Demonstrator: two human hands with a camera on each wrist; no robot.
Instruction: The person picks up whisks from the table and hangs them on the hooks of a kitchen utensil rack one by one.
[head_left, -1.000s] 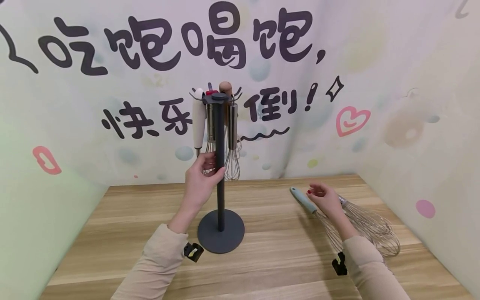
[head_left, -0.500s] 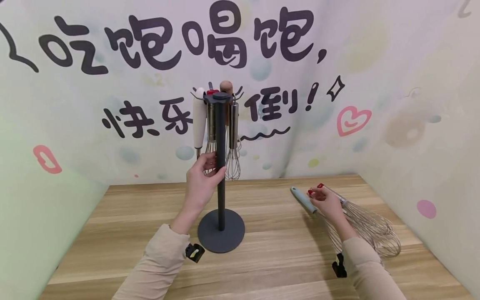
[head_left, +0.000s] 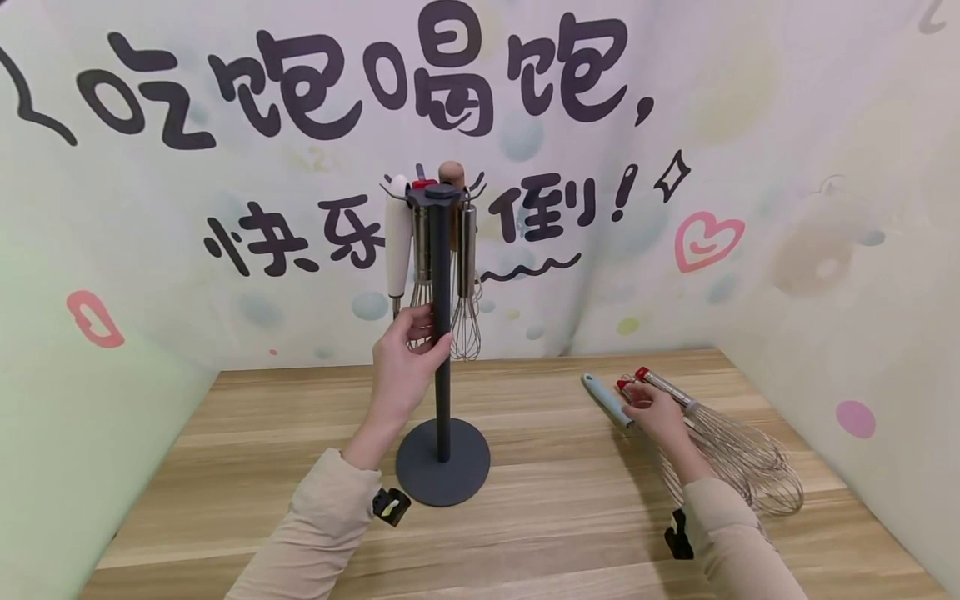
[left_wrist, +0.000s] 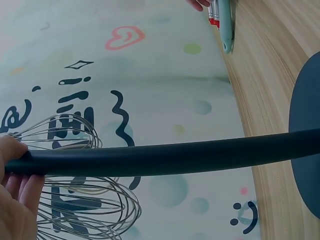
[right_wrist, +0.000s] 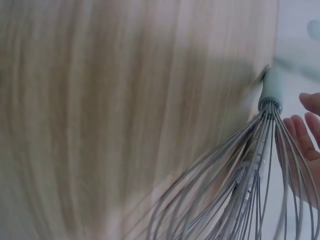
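Note:
My left hand (head_left: 401,362) grips the upright pole of a dark utensil stand (head_left: 441,292), thumb in front and fingers behind. Several tools hang from its hooks, among them a small steel whisk (head_left: 465,275) and a white-handled tool (head_left: 397,242). On the right of the table, my right hand (head_left: 657,412) is over whisks lying together. One whisk has a pale blue handle (head_left: 606,402); two have red ends, the right one a steel handle (head_left: 667,387). In the right wrist view, thumb and fingers (right_wrist: 295,132) are spread apart, beside the pale-handled whisk's wires (right_wrist: 270,130).
The stand's round base (head_left: 442,483) rests on the wooden table (head_left: 300,433). Patterned walls (head_left: 570,300) rise behind and at both sides. The whisks' wire loops (head_left: 765,475) reach toward the table's right edge.
My right hand has shifted slightly down and right over the whisks, uncovering more of the red-ended handles. My left hand keeps its hold on the pole.

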